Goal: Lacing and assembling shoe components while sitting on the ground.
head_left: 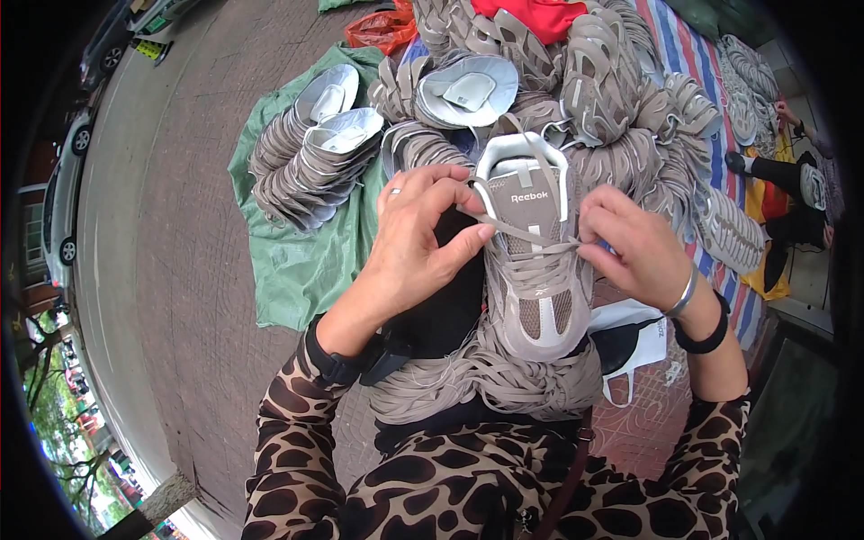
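Note:
A grey-beige shoe upper [545, 310] with white trim lies across my lap, toe toward me. A flat grey-beige shoelace [526, 236] runs through its eyelets, with one length crossing below the tongue [527, 202]. My left hand [418, 225], a ring on one finger, is closed at the upper's left collar edge with the lace at its fingertips. On the other side, my right hand [634, 245] pinches the lace beside the right eyelets. A thick bundle of matching laces [540, 382] rests on my lap below the toe.
Stacked shoe uppers [315, 157] lie on a green sheet [306, 270] at the left. More uppers [603, 85] are heaped ahead on a striped tarp [670, 54]. A red-orange plastic bag [382, 27] is at the back. Another person's leg [774, 171] shows at far right.

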Demonstrator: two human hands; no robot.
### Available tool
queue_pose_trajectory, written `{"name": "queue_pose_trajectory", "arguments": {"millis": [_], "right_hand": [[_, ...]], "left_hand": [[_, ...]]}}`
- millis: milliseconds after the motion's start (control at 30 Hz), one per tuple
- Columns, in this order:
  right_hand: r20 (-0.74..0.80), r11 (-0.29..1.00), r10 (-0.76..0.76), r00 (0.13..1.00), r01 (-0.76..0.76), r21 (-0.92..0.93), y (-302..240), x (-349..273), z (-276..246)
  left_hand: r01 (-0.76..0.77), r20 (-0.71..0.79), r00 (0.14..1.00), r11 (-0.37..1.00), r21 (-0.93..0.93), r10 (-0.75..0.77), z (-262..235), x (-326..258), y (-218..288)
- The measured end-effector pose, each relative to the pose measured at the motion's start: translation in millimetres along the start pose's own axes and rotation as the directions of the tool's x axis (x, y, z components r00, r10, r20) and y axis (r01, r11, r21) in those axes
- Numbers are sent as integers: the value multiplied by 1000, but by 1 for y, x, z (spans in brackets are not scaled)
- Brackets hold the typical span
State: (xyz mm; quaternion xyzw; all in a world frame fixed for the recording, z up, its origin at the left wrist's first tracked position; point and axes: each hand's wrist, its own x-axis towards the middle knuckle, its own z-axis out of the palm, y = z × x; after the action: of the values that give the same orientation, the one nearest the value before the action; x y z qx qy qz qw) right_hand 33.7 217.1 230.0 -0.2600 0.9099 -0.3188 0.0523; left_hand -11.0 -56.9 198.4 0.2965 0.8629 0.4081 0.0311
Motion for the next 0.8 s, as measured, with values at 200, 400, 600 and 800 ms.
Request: {"name": "queue_pose_trajectory", "arguments": {"millis": [200, 400, 600, 800], "right_hand": [[438, 469, 296, 849, -529, 707, -1, -8, -10], [352, 574, 265, 898, -440, 691, 18, -17, -6], [-206, 918, 233, 951, -145, 369, 11, -7, 12], [-256, 995, -60, 965, 79, 64, 1, 13, 10]], "left_hand": [[-64, -13, 998, 995, 72, 65, 0, 4, 6], [-143, 87, 987, 981, 132, 132, 3, 8, 14], [-113, 37, 993, 991, 69, 111, 0, 7, 12], [-47, -40, 998, 992, 119, 52, -8, 3, 1]]}}
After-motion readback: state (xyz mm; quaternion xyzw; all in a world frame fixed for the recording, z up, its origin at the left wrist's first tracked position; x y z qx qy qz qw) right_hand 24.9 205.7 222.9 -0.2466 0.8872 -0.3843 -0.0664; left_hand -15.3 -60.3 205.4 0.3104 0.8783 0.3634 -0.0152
